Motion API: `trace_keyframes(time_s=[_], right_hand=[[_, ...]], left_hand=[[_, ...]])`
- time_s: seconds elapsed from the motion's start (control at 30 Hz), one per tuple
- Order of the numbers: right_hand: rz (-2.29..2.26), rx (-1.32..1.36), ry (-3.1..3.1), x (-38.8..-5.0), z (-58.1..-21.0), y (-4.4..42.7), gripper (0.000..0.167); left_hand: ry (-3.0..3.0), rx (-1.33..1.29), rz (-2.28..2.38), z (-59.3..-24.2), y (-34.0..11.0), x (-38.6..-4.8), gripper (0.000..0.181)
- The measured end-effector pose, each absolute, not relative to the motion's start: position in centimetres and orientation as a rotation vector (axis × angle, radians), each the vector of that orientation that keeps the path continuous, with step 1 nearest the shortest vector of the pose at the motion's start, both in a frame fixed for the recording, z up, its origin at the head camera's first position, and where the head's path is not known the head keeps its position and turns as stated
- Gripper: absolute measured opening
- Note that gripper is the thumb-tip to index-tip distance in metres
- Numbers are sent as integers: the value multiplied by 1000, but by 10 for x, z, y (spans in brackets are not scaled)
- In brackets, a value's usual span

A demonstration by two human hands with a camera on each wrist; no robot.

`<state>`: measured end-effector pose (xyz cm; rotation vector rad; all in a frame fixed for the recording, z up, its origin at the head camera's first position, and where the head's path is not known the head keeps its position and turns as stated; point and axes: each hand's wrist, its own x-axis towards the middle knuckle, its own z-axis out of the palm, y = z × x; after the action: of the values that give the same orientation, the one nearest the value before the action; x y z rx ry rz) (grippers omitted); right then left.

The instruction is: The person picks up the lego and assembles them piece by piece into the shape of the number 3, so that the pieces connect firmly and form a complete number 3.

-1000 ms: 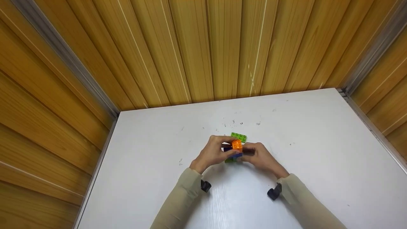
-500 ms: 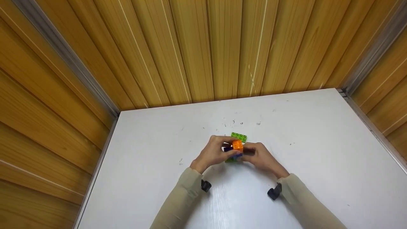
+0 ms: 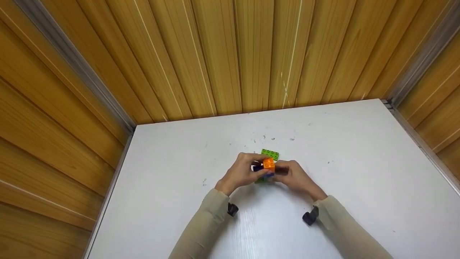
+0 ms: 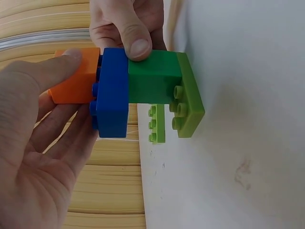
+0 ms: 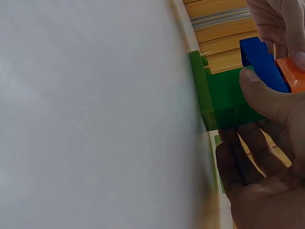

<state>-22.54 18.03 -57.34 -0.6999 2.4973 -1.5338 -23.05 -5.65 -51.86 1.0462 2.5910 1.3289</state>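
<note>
My left hand (image 3: 246,171) pinches an orange brick (image 4: 86,78) between thumb and fingers. The orange brick sits against the studded top of a blue brick (image 4: 113,109), over one end; whether it is pressed fully down I cannot tell. Beneath the blue brick is a dark green brick (image 5: 231,98), which stands on a light green studded plate (image 4: 190,102). My right hand (image 3: 296,178) grips the dark green brick, its thumb close to the seam with the blue one. In the head view, my fingers hide much of this stack.
A second light green studded plate (image 3: 270,154) lies on the white table (image 3: 172,165) just beyond the stack. Wood-patterned panels (image 3: 222,57) rise behind the table and at both sides. Dark scuffs mark the tabletop past the plate.
The orange brick has shifted very slightly to the right between the first frame and the later ones. Both hands keep nearly the same place and hold.
</note>
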Motion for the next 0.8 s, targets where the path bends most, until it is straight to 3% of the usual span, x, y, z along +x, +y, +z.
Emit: trace_keyframes(time_s=[0.8], right_hand=[[-1525,-677,2487,-227,-574,180,34]], left_hand=[[2641,1124,1186,-511,-53,-235,33]])
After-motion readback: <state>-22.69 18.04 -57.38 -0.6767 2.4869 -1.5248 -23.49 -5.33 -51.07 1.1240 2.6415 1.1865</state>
